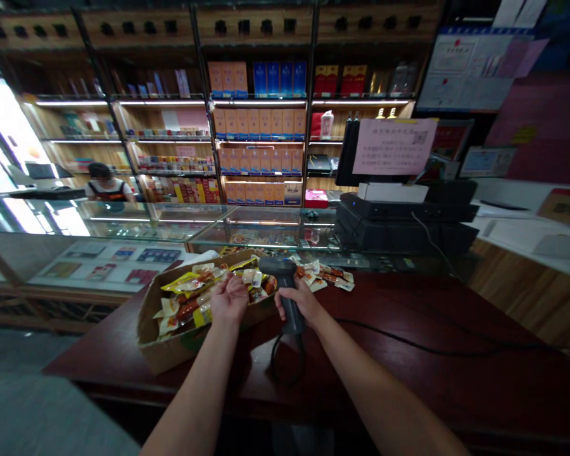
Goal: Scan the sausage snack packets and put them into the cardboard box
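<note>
My right hand (298, 303) is wrapped round the grip of a dark handheld barcode scanner (292, 316), whose head points left over the carton. My left hand (230, 300) is palm up with its fingers curled, above an open cardboard box (159, 358). A clear and white snack packet (251, 277) shows at its fingertips, in front of the scanner head; the grip on it is partly hidden. Reddish-brown snacks in yellow and clear packets (190, 307) fill the box. Several similar packets (330, 277) lie on the table to the right of the scanner.
The box stands on a dark red table (384, 373). A black cable (408, 345) crosses it to the right. Beyond are a glass display counter (137, 221), a monitor with a pink notice (394, 147), black till equipment (403, 221), stocked shelves, and a person (108, 183) behind the counter.
</note>
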Demonstrator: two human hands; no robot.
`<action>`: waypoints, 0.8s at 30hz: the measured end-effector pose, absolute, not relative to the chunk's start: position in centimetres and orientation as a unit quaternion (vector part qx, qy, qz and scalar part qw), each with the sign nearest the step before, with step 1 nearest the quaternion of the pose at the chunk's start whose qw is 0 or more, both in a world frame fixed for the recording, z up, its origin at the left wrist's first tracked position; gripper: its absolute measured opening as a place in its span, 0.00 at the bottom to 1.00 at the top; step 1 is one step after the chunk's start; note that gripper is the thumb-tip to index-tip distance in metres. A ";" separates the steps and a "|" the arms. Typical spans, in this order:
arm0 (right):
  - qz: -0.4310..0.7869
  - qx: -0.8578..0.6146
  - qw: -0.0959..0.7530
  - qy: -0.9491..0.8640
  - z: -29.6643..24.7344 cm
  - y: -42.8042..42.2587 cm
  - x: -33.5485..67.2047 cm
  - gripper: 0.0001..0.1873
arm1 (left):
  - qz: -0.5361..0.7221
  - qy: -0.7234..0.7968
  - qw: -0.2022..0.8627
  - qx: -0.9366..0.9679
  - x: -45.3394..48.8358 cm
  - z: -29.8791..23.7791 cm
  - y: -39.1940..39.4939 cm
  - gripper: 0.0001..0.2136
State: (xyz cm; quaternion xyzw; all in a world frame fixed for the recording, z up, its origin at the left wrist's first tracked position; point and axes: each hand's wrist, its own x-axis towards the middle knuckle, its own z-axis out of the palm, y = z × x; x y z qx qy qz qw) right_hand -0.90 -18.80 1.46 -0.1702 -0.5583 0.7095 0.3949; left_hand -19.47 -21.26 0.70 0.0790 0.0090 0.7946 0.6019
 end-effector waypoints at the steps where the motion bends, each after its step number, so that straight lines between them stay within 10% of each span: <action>1: 0.709 -0.175 0.402 -0.553 1.2 -18.7 -0.4 0.11 | 0.787 0.022 0.607 0.107 -18.8 0.7 -21.1 0.11; 7: 0.685 -0.240 0.454 -0.517 -0.6 -17.5 5.0 0.11 | 0.711 0.261 0.587 0.286 -12.9 -0.2 -18.6 0.01; 18: 0.637 -0.305 0.545 -0.452 -5.0 -15.2 15.1 0.19 | 0.464 0.640 0.126 0.599 -3.5 -4.8 -10.4 0.24; 24: 0.644 -0.285 0.546 -0.453 -5.6 -14.6 15.2 0.18 | 0.327 0.741 0.052 0.585 -2.9 -5.2 -6.7 0.28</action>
